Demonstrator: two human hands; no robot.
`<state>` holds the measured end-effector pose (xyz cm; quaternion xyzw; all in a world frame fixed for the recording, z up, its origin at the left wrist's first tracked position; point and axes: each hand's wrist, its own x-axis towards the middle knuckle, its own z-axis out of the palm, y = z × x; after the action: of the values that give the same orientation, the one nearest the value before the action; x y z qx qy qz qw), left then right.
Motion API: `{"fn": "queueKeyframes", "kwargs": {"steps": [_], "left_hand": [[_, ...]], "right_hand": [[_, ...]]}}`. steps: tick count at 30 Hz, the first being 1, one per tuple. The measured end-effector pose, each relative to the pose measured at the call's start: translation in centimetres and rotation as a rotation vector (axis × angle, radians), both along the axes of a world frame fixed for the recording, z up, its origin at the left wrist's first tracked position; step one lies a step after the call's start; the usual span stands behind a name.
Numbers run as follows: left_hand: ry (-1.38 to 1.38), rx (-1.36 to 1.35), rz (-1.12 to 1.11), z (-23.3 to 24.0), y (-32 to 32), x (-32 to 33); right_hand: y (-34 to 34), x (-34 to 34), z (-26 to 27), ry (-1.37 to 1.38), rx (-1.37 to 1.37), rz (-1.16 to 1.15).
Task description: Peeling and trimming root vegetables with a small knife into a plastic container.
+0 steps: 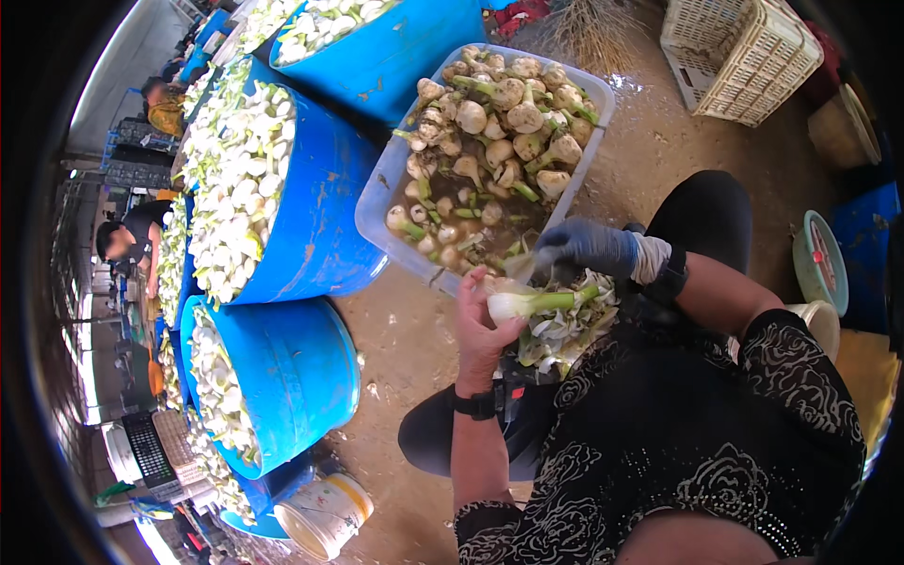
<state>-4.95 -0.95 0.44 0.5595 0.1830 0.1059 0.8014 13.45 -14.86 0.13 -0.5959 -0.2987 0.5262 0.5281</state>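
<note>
My bare left hand [480, 325] holds a fresh garlic bulb [507, 306], white and peeled-looking, with its green stem pointing right. Just above it is my right hand [590, 248] in a blue-grey glove, its fingers closed on a pale, blurred piece that looks like garlic skin [520, 267]. Below the hands, a heap of stripped garlic skins [568, 328] lies between my knees. Beyond them stands a translucent plastic tub [381, 191], holding murky water and many soil-stained garlic bulbs [505, 95] with short green stems.
Large blue drums [321, 191] full of white garlic line the left side. A printed bucket [328, 515] lies tilted at lower left. A cream plastic crate [752, 70] and twig broom [593, 32] are beyond the tub; a green basin [819, 261] is at right. Two people work at far left.
</note>
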Motion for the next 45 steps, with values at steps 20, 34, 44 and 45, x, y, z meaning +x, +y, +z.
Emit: {"fn": "queueKeyframes", "kwargs": {"steps": [20, 34, 44, 45], "left_hand": [[0.075, -0.429, 0.125, -1.2, 0.1, 0.9], [0.022, -0.681, 0.51, -3.7, 4.7, -2.2], [-0.783, -0.54, 1.043, 10.9, 19.0, -11.3], [-0.72, -0.513, 0.761, 8.9, 18.8, -11.1]], "right_hand": [[1.1, -3.0, 0.4, 0.045, 0.04, 0.041], [-0.6, 1.1, -0.5, -0.754, -0.169, 0.768], [10.8, 3.5, -1.4, -1.171, -0.372, 0.359], [12.0, 3.8, -2.7, -1.235, -0.362, 0.349]]}}
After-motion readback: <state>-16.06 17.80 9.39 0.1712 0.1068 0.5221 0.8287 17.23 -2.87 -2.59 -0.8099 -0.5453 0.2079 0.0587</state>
